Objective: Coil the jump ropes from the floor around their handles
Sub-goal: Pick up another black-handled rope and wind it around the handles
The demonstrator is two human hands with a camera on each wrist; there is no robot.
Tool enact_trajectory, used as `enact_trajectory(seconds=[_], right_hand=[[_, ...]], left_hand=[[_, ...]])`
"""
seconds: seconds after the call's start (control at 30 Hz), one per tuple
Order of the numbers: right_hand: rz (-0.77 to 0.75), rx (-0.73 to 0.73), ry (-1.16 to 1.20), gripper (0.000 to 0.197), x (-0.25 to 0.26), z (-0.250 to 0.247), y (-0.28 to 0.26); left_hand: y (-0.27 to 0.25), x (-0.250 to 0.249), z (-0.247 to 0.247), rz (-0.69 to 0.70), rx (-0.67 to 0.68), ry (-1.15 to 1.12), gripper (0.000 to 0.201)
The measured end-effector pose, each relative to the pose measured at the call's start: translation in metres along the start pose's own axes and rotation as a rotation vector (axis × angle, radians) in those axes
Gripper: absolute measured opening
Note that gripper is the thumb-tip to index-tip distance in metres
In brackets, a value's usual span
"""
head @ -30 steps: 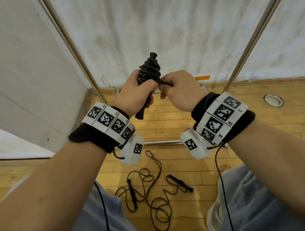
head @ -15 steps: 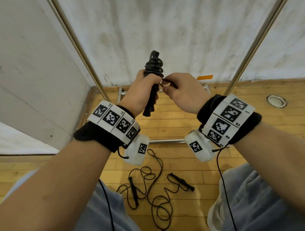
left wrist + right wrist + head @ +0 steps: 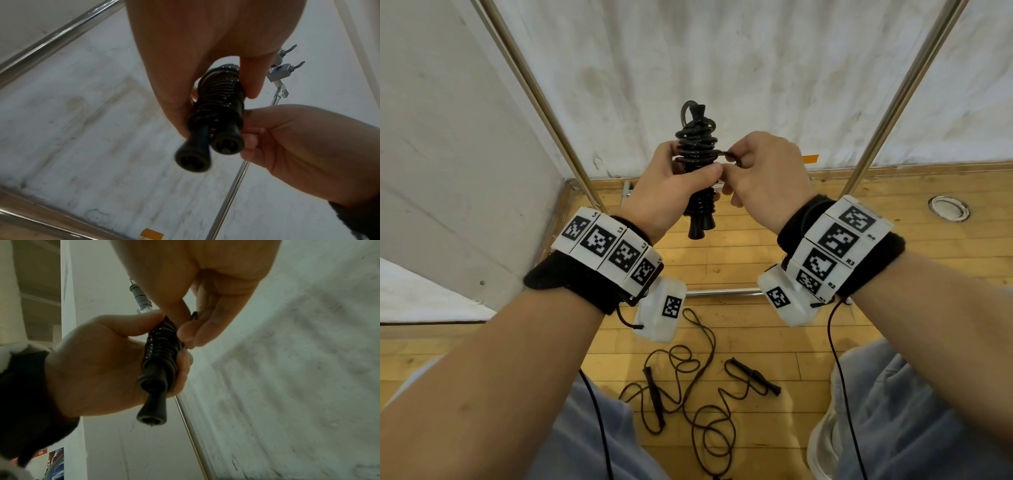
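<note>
- The wooden floor (image 3: pixel 859 246) fills the lower half of the head view, a white wall (image 3: pixel 756 68) the upper half, with two slanting metal poles (image 3: pixel 537 99) at upper left and upper right.
- A second jump rope (image 3: pixel 698 387) lies loose and tangled at bottom centre, both its handles on the boards between my knees; I judge it is the one left to do.
- My left hand (image 3: pixel 671 192) is wrapped round the coiled rope (image 3: pixel 697 147) at centre frame, holding both handles (image 3: pixel 207 146) upright and side by side.
- My right hand (image 3: pixel 763 174) pinches the last loop (image 3: pixel 729 157) of cord just right of the coil, thumb and forefinger closed on it.
- To finish well, I would keep the left thumb pressed on the upper wraps so they cannot spring off, then tuck the loop under a tight turn.
- Nothing blocks the hands; the nearest risk, I think, is the stiff cord unwinding once I loosen the pinch.
</note>
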State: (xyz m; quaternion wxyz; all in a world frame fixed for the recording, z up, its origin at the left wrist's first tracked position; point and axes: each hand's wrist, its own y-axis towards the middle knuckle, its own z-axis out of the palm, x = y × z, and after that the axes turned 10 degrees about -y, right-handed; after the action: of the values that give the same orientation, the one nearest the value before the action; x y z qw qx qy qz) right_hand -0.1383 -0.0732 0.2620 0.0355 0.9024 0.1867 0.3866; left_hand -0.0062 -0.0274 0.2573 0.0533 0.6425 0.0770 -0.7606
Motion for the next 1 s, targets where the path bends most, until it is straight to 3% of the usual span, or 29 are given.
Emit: enact_trajectory(seconds=[0.23, 0.4, 0.6, 0.77, 1.0], right_hand=[[-0.069, -0.054, 0.03, 0.024, 0.0042, -0.0013, -0.0043], [-0.104, -0.061, 0.013, 0.024, 0.0031, 0.0004, -0.0057], [-0.104, -0.037, 0.01, 0.016, 0.0024, 0.0042, -0.008], [-0.133, -0.075, -0.026, 0.019, 0.003, 0.0003, -0.0062], [-0.245, -0.057, -0.232, 0.025, 0.0036, -0.0048, -0.0079]], left_hand=[[0.0013, -0.0015, 0.003, 0.024, -0.021, -0.031, 0.037], [0.0033, -0.0011, -0.001, 0.003, 0.012, -0.011, 0.016], [0.0034, -0.0009, 0.0012, -0.008, -0.075, -0.162, 0.044], [0.0047, -0.0004, 0.001, -0.025, -0.072, -0.211, 0.03], [0.0028, 0.0025, 0.0031, -0.027, -0.079, -0.226, 0.035]])
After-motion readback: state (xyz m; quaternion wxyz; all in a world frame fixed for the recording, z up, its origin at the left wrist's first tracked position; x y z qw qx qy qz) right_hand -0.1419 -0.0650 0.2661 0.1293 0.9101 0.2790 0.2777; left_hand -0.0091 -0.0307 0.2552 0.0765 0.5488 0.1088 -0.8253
